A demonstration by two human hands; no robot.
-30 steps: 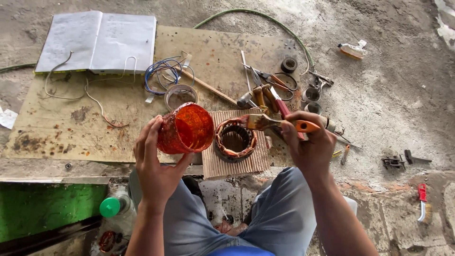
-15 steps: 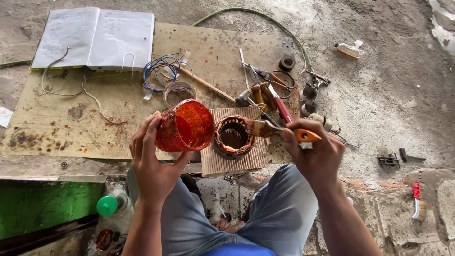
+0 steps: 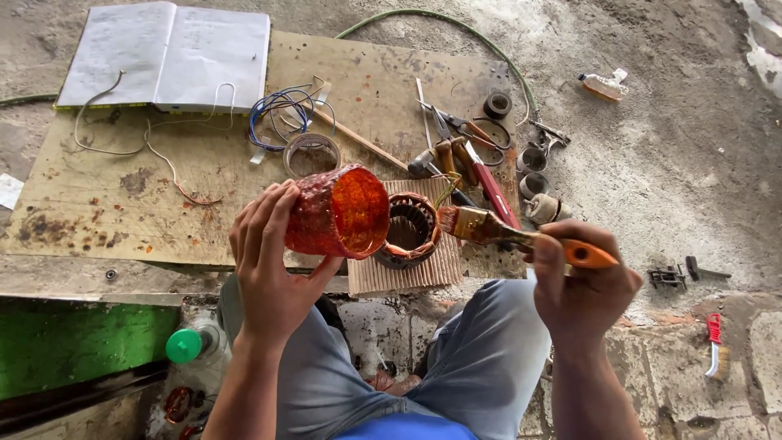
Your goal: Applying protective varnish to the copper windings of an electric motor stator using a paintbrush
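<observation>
My left hand [image 3: 269,269] grips a reddish-orange stained jar [image 3: 338,212], tilted so its mouth faces right. My right hand [image 3: 582,285] holds a paintbrush [image 3: 497,230] by its orange handle, bristles pointing left just beside a round motor stator with copper windings [image 3: 410,231]. The stator rests on a piece of corrugated cardboard [image 3: 423,273], between the jar and the brush. The bristles hover just right of the stator's rim.
A wooden board [image 3: 122,204] carries an open notebook [image 3: 167,55], coiled blue wire [image 3: 281,114], a jar lid ring [image 3: 311,153], scissors [image 3: 464,126], screwdrivers and tape rolls. A green hose [image 3: 440,20] curves behind. A green-capped bottle [image 3: 191,346] stands by my knee.
My right hand has drawn the brush back to the right and slightly down, away from the jar's mouth. The left hand keeps the jar tilted in the same place.
</observation>
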